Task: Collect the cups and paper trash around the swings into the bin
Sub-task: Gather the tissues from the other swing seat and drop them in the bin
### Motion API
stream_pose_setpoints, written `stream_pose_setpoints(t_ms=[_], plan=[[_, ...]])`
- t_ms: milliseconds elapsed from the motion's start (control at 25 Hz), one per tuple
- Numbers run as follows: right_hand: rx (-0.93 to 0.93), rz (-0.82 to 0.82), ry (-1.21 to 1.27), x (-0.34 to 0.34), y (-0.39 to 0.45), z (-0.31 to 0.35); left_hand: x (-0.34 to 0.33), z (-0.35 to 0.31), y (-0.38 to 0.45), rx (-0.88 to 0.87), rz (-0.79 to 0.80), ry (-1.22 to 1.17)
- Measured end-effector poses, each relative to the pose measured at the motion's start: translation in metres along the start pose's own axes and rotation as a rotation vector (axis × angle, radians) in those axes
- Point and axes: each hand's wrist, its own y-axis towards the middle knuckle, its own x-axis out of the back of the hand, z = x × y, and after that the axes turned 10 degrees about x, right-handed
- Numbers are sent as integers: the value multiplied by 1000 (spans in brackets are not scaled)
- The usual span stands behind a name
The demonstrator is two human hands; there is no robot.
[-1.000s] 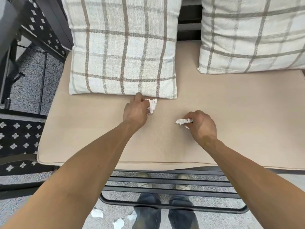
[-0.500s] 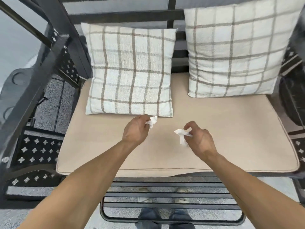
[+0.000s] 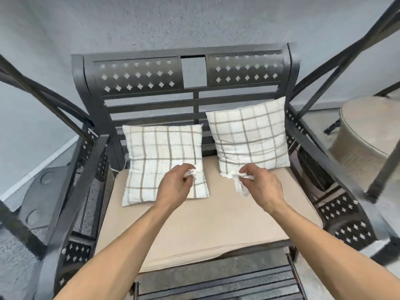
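My left hand (image 3: 175, 187) pinches a small crumpled white paper (image 3: 192, 173), held up in front of the left pillow. In my right hand (image 3: 263, 187) is a longer crumpled white paper (image 3: 238, 182), gripped at its top with a strip hanging down over the seat. Both hands are raised above the beige seat cushion (image 3: 207, 226) of a black metal swing bench (image 3: 194, 72). No cups and no bin are in view.
Two checked pillows (image 3: 160, 152) (image 3: 249, 135) lean against the backrest. Black swing frame bars (image 3: 54, 109) cross on both sides. A round wicker table (image 3: 368, 131) stands at the right. A slatted footrest (image 3: 216, 284) lies below the seat, and a grey wall stands behind.
Both hands have lifted off the cushion with the papers in them. The view has pulled back and tilted up, so the whole bench, its frame and the wicker table now show.
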Motion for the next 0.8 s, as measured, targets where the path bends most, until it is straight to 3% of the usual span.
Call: stream_pose_setpoints(t_ms=[360,640,800], plan=[[163,-24,91,56,6,64,82,-46,-46,18,-212,-46],[506,115,191,52,-4,123,110,-57,-134,123,-510,41],[746,227,222,47,-35,148,113,-57,-205,284,-691,114]])
